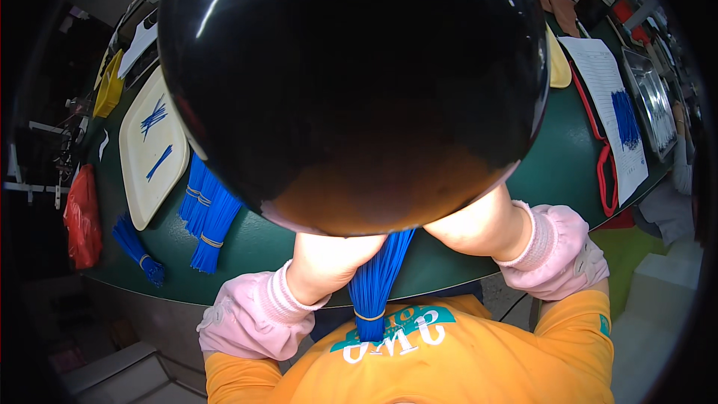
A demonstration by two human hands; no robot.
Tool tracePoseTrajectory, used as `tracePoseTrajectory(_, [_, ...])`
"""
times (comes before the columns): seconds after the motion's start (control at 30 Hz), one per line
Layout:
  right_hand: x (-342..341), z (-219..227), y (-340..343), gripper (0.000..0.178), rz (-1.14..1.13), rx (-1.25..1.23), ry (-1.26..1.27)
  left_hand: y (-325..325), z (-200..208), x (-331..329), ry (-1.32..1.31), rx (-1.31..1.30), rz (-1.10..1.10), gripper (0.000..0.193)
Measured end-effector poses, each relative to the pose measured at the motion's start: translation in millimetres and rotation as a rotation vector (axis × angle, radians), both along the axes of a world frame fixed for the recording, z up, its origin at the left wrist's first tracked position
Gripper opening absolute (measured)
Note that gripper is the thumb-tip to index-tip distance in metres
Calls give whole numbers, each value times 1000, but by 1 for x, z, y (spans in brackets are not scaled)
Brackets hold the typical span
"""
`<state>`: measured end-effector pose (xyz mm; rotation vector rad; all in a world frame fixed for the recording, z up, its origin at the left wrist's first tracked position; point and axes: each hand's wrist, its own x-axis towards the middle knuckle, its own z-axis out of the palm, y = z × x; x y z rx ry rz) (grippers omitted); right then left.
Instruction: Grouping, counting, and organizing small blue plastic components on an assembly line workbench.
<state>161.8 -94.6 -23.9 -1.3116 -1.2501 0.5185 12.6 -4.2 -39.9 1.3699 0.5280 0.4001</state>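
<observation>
"How are the left hand [329, 260] and right hand [479, 230] being held?"
"They are being mostly hidden by a black dome [351, 90]; whether apart or clamped cannot be told."
"And the blue bundle [376, 280]?"
"It is being seen between them, lower centre, its banded end being rested over an orange shirt [479, 352]."
"Any writing?"
"White lettering [407, 342] is being worn there; upper right, a paper sheet [602, 78] is being shown, too small to read."

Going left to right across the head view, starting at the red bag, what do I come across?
Red plastic bag, small tied blue bundle, larger tied blue bundles, left hand, tied blue bundle between the hands, right hand, white paper sheet, metal tray.
</observation>
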Motion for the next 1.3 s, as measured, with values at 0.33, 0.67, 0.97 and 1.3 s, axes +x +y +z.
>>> tracePoseTrajectory(0.33, [-1, 2, -1, 31, 7, -13, 24, -4, 10, 8, -20, 12, -11, 25])
tracePoseTrajectory(0.67, [6, 0, -1, 32, -19, -2, -33, -2, 7, 7, 9, -157, 55, 19])
tracePoseTrajectory(0.97, [6, -1, 3, 30, 22, 76, -14, -1, 8, 8, 4, -190, 41, 18])
tracePoseTrajectory(1.3, [3, -2, 5, 30, 12, 87, 16, -1, 9, 8, 3, -250, 69, 17])
